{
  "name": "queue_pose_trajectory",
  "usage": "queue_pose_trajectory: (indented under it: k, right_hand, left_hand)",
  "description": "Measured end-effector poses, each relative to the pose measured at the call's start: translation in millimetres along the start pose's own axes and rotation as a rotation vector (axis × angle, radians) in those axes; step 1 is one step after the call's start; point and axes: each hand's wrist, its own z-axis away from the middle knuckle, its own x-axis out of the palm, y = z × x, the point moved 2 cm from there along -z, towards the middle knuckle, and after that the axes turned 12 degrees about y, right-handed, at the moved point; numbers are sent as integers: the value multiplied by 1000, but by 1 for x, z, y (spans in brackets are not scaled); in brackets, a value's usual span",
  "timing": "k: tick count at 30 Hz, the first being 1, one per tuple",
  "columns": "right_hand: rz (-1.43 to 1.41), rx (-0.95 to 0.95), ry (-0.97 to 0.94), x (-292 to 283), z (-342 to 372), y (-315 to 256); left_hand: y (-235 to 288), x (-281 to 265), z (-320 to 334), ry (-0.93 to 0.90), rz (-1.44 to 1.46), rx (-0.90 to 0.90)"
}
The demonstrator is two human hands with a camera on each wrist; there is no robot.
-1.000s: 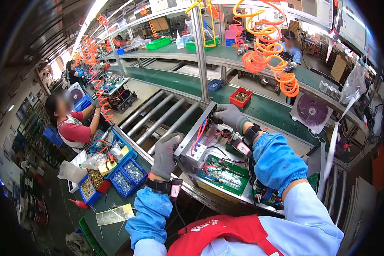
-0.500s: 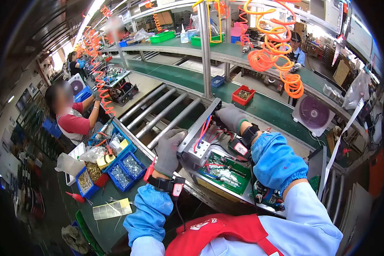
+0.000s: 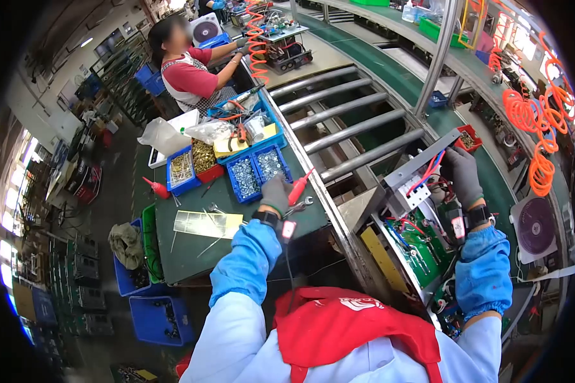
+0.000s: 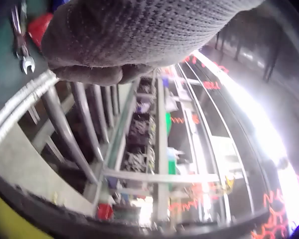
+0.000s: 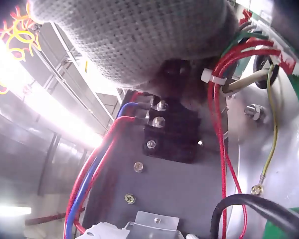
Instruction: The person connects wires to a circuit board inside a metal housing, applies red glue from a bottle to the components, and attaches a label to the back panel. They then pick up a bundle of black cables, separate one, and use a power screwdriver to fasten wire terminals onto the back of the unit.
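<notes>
My gloved left hand (image 3: 276, 193) is over the bench, at the near corner of the blue bins (image 3: 256, 168) filled with small metal hardware. A red squeeze bottle (image 3: 300, 187) is right beside its fingers, and a wrench (image 3: 307, 200) lies close by. In the left wrist view the grey glove (image 4: 134, 40) shows nothing held, though the fingertips are partly hidden. My right hand (image 3: 464, 177) grips the far end of a grey metal panel (image 3: 421, 159), tilted up on the open chassis. In the right wrist view, a black terminal block (image 5: 172, 142) with red and blue wires sits on that panel.
A green circuit board (image 3: 421, 252) lies inside the chassis. Metal rollers (image 3: 358, 134) run beyond it. A yellowish sheet (image 3: 207, 225) and another red bottle (image 3: 156, 187) lie on the bench. Another person (image 3: 188, 80) works at the far left.
My left hand has let go of the panel's near end and moved left to the bins and red bottle. My right hand stays on the panel. The head view has turned left and down.
</notes>
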Motion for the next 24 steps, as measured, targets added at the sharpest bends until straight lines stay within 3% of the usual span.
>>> queue_pose_trajectory:
  k: [1,3,5,7,10,11,12,14,17,20,24]
  right_hand:
    - [9,-1,14,-1,0,1]
    - [-9,-4,25,-1,-1,3]
    - [-9,-13,23,-1,1,3]
    - [-10,-24,26,0,4,1]
    - [-62,-3,-19,4,8,-3]
    - [-65,-6,-27,1,1,3]
    - [-68,-11,-33,-5,-6,9]
    - [-56,-17,-40,-5,-5,9]
    - [-16,-19,-57,-14,-8,12]
    - [-19,-41,-28,-11,-9,14]
    - [-1,-33,-38,-11,-7,10]
  left_hand:
    - [-4,-15,-34,19,-129,178]
    - [17,-38,-77,-131,-527,477]
    - [31,-65,-118,-44,-970,691]
    - [91,-73,-64,63,-1540,892]
    - [68,-117,-94,183,-779,198]
    - [61,-120,-93,199,-1017,449]
    - [64,-114,-77,127,-1325,584]
    - [59,-94,-52,123,-1530,657]
    - [20,-85,-74,239,-1611,715]
    - [2,-84,-102,202,-1664,741]
    - [41,-84,-82,79,-1594,651]
